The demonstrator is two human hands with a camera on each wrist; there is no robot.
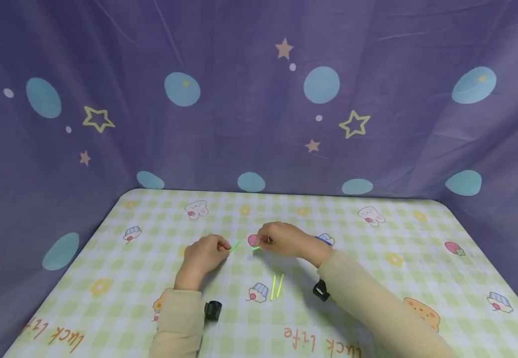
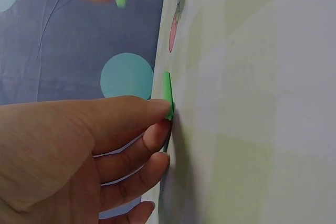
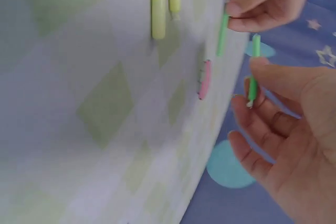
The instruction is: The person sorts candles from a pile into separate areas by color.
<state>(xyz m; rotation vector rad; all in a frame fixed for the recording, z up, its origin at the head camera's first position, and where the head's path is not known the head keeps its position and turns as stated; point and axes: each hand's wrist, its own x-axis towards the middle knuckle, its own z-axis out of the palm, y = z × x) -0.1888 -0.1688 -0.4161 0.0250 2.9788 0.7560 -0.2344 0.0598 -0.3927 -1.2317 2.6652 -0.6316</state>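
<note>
My left hand [image 1: 204, 256] pinches a thin bright green stick [image 1: 235, 246] between thumb and fingers, low over the table. In the left wrist view this stick [image 2: 167, 88] sticks out past the thumb tip. Facing it across a short gap, my right hand [image 1: 283, 239] pinches a second green stick [image 1: 256, 248]. The right wrist view shows that stick [image 3: 255, 51] held between thumb and fingers, with a small pale tip at its lower end. Two yellow sticks [image 1: 279, 287] lie side by side on the table, nearer to me than both hands.
A checked cloth with printed cartoons covers the table [image 1: 142, 263]. Beyond the right wrist lies a thin blue thing [image 1: 323, 240], partly hidden by the arm. A purple curtain [image 1: 250, 134] with stars and dots hangs behind the table. Black straps [image 1: 213, 311] are on both wrists.
</note>
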